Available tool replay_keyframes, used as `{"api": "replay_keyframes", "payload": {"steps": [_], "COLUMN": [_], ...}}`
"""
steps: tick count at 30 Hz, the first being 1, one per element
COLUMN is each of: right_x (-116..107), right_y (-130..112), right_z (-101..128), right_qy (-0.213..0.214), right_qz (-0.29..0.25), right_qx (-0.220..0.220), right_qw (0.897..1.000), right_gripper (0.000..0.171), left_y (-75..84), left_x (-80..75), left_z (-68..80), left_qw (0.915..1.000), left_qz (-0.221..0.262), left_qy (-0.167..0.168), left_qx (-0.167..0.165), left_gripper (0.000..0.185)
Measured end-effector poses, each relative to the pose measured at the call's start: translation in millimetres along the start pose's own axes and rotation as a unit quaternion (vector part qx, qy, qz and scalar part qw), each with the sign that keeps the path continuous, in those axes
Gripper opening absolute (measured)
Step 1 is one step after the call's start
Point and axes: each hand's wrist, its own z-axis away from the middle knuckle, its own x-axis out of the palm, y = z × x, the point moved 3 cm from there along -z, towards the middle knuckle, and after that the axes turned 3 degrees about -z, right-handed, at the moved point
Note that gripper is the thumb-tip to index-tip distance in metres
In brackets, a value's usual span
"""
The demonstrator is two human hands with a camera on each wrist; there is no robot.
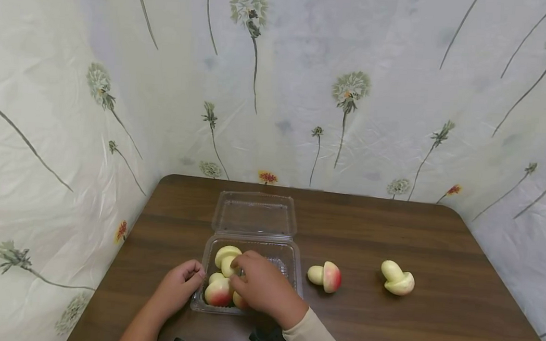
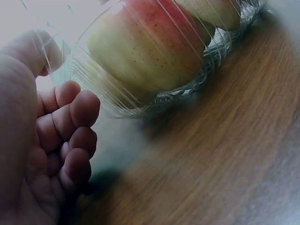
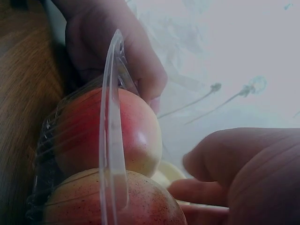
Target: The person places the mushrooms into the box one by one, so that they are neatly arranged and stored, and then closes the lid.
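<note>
Centrally, right hand [image 1: 258, 284] sat inside clear container [image 1: 295, 268], grip pinching pale mushroom [image 1: 227, 257] just left; left hand [image 1: 179, 284] curled, steadying container's left rim.

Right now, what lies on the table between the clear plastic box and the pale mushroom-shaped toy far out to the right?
In the head view, one red-capped toy mushroom lies between the clear plastic box and the pale mushroom-shaped toy; otherwise bare brown wooden table.

container [image 1: 290, 265] on table [image 1: 432, 326], lid behind | mushrooms [image 1: 221, 287] inside | two mushrooms [image 1: 325, 276] right of it
</note>
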Motion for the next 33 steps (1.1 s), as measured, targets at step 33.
{"api": "replay_keyframes", "payload": {"steps": [33], "right_x": [-23.4], "right_y": [42.2], "right_z": [31.9], "right_qy": [0.197], "right_qz": [-0.110], "right_qx": [-0.005], "right_qw": [0.974], "right_gripper": [0.026], "left_y": [-1.6], "left_x": [-0.5], "left_z": [-0.3], "left_qw": [0.9998], "left_qz": [0.004], "left_qy": [-0.007], "left_qx": [0.017], "left_gripper": [0.013]}}
